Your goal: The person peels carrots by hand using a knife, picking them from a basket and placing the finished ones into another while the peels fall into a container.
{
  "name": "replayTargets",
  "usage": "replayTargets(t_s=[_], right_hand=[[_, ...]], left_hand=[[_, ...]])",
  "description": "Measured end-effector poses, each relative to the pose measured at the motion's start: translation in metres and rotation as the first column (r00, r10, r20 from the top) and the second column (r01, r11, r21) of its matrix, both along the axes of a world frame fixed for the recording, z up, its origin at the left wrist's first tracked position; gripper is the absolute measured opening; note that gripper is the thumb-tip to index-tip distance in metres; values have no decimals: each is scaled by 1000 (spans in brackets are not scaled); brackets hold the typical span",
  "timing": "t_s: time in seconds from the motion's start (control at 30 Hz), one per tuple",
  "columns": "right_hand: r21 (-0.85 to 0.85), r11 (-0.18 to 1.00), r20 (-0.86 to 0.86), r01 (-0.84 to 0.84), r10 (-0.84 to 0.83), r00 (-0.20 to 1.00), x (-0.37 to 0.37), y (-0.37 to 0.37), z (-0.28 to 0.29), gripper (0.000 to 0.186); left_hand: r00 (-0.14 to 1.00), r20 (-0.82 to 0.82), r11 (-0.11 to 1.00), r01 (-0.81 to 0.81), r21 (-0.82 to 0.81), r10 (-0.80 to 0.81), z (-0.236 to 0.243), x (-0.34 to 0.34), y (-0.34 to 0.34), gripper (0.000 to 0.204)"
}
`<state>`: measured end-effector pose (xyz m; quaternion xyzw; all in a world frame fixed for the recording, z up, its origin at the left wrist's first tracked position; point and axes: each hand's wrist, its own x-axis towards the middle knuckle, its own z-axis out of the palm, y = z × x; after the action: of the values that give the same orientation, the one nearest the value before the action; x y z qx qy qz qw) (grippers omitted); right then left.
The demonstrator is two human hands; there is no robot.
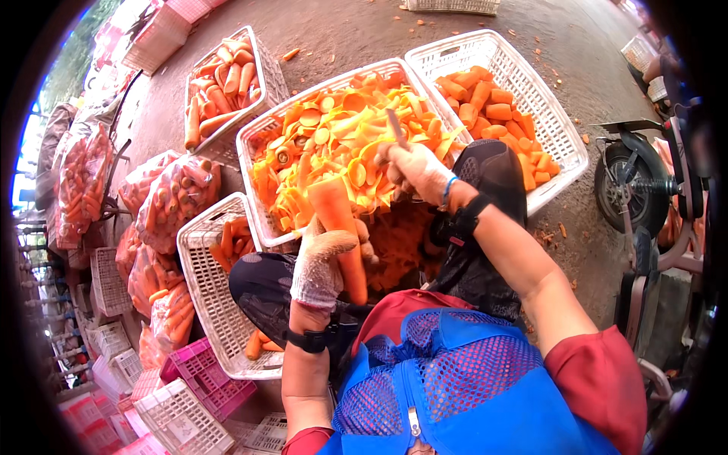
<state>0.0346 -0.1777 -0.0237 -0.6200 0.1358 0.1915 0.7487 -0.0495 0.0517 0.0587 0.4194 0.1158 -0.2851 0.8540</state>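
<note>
In a pale knit glove, my left hand is wrapped round a thick peeled carrot. The carrot slants, with its cut, broad end up and its narrower end down by my lap. My right hand, also gloved, is closed on a tool with a narrow brownish blade pointing up and away; its handle is hidden in the fist. The blade stands apart from the carrot. Beyond both hands, a white basket is heaped with orange and yellow peelings and round cut ends. More orange peelings lie between my knees.
Cut carrots fill part of a white basket at right. Whole carrots lie in another at far left. A near-left basket holds a few carrots. Bagged carrots and stacked crates line the left; a wheeled vehicle stands right.
</note>
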Motion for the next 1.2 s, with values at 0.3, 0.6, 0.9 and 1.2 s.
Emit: replayTargets(t_s=[0.3,0.6,0.9,1.2], right_hand=[[489,814,-153,314,-275,949,-34,-16,18,41],[405,914,288,16,-144,947,-92,40,77,49],[283,904,209,320,-384,899,2,37,15,40],[350,791,110,502,-567,816,71,-1,10,42]], left_hand=[[991,102,959,51,280,-82,14,-42,-46,46],[979,-41,959,206,196,-202,-8,-48,-43,32],[980,-76,941,199,273,-185,-9,-42,-42,38],[943,295,813,-49,580,-154,-54,21,-33,43]])
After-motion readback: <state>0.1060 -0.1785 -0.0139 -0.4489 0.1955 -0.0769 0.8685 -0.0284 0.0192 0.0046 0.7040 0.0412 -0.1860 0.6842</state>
